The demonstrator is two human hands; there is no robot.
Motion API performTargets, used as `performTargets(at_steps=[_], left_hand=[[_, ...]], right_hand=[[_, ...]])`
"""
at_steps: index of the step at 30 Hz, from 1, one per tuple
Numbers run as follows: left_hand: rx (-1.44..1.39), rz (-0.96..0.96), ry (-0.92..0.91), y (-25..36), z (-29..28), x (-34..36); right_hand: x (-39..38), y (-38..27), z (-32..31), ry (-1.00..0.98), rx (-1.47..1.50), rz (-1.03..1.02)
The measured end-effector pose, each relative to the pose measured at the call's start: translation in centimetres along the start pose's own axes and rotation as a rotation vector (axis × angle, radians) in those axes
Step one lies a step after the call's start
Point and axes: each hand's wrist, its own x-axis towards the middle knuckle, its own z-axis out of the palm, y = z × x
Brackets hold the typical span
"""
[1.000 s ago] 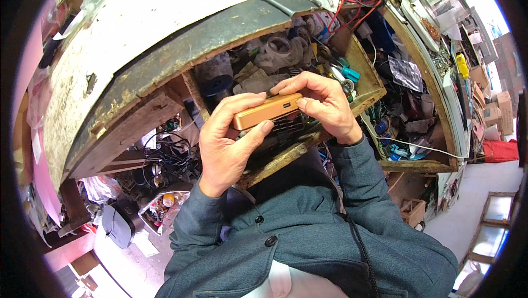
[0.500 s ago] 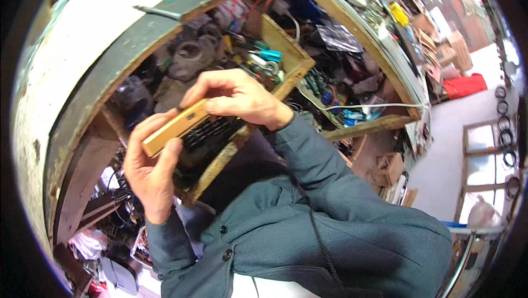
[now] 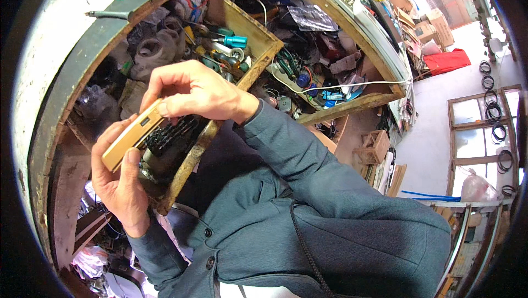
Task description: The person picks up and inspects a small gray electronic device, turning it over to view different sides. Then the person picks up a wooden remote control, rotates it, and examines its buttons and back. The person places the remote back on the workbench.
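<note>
A flat, gold-coloured rectangular device [image 3: 132, 135] with a small dark slot in its edge is held tilted between my two hands. My left hand [image 3: 122, 182] grips its lower end, with the thumb on the near side and the fingers behind. At the upper end, my right hand [image 3: 192, 91] pinches the device between thumb and bent fingers. Its far side is hidden from view. Beneath the hands lies an open wooden drawer with a bundle of black cable [image 3: 168, 135] in it.
Teal-handled tools [image 3: 235, 41] and grey rolls [image 3: 151, 49] fill the drawer beyond my hands. To the right, another wooden compartment [image 3: 352, 105] holds pliers and loose parts. A screwdriver-like tool [image 3: 107, 14] lies on the table's dark edge. A white cable [image 3: 352, 84] crosses the right compartment.
The whole scene has shifted left and slightly down in view as my head turned. Both hands keep the same hold on the gold device.
</note>
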Motion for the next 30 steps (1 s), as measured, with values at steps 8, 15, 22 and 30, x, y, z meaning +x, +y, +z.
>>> performTargets(at_steps=[8, 15, 22, 30], left_hand=[[0.099, 0.047, -0.034, -0.2, 0.0, 0.0], [0.127, 0.058, -0.047, -0.2, -0.1, 0.0], [0.156, 0.080, -0.061, 0.0, 0.3, -0.1], [-0.007, -0.020, 0.094, -0.7, -0.5, 0.0]], right_hand=[[0.0, 0.5, 0.0, 0.010, -0.089, 0.008], [-0.1, 0.2, 0.0, -0.016, -0.114, 0.070], [0.1, 0.6, 0.3, 0.007, -0.187, 0.002], [0.3, 0.5, 0.4, -0.036, -0.117, -0.044]])
